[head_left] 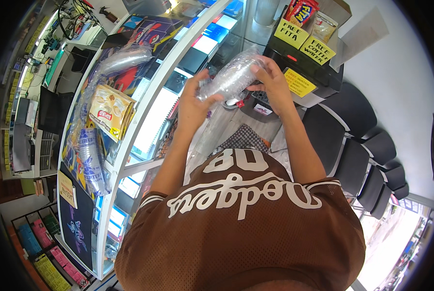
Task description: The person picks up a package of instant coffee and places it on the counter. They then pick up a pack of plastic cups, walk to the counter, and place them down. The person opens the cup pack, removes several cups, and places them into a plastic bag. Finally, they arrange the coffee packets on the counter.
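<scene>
Between my hands, in front of the glass case, is a sleeve of clear plastic cups (231, 75) in crinkled transparent wrap, tilted with its far end up to the right. My right hand (274, 83) grips the upper end, thumb on the near side. My left hand (196, 101) curls about the lower end, its thumb along the underside and its fingers on the far left. A similar clear wrapped sleeve (125, 59) lies on the counter to the left. Nearer me on that counter are gold coffee packs (109, 110) and a wrapped stack of blue-printed cups (92, 162).
The glass display case (144, 104) curves along my left, with boxed goods inside. Ahead to the right stands a black dispenser (294, 60) bearing yellow signs and a box of snack packs (301, 12). Black chairs (326, 121) line the right wall.
</scene>
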Tool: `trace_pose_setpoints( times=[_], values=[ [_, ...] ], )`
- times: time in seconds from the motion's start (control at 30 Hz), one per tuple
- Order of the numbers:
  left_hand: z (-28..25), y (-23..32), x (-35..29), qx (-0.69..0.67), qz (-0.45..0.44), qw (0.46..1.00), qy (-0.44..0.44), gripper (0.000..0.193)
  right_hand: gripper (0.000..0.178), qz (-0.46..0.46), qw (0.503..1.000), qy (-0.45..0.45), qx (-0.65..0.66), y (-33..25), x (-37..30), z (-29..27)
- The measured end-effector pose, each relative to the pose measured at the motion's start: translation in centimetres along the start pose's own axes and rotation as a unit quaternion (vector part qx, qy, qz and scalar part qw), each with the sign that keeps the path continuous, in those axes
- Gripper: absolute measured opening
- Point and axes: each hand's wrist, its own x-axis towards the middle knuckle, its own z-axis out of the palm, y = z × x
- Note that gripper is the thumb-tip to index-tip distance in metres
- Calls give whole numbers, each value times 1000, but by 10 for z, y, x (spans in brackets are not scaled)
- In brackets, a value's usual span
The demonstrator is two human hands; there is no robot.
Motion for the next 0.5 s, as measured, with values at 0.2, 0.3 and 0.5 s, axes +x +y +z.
trace_pose_setpoints(
  times=[0.2, 0.3, 0.5],
  values=[
    [-17, -3, 0, -316, -2, 943, 99, 104, 35, -3, 959, 23, 284, 43, -8, 12],
    [-5, 2, 3, -439, -93, 888, 105, 88, 36, 19, 955, 8, 296, 63, -7, 25],
    [-39, 48, 66, -225, -41, 952, 201, 59, 33, 83, 938, 3, 336, 59, -17, 43]
  ],
)
